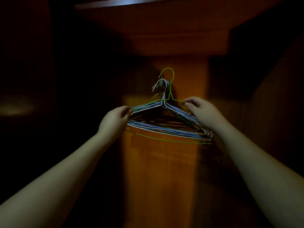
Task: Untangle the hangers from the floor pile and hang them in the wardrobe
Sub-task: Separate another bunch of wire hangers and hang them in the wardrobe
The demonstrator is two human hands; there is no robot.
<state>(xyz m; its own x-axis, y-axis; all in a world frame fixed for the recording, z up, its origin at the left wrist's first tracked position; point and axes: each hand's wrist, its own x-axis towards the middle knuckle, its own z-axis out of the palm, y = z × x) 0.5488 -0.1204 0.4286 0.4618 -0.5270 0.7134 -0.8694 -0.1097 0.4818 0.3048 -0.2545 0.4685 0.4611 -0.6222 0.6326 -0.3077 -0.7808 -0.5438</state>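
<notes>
A bundle of several blue and white wire hangers [166, 129] hangs by its hooks from a small metal peg [162, 81] on the wooden wardrobe panel [164, 170]. A green wire hanger [171, 89] is in front of the bundle, with its hook raised above the peg and not on it. My left hand [115, 120] pinches the green hanger's left shoulder by the bundle. My right hand [203, 111] pinches its right shoulder wire, with the fingers lying over the bundle's right side.
The wardrobe interior is dark on both sides of the lit orange panel. A wooden shelf [164, 38] juts out above the peg. A dim pale patch [16, 106] shows at far left.
</notes>
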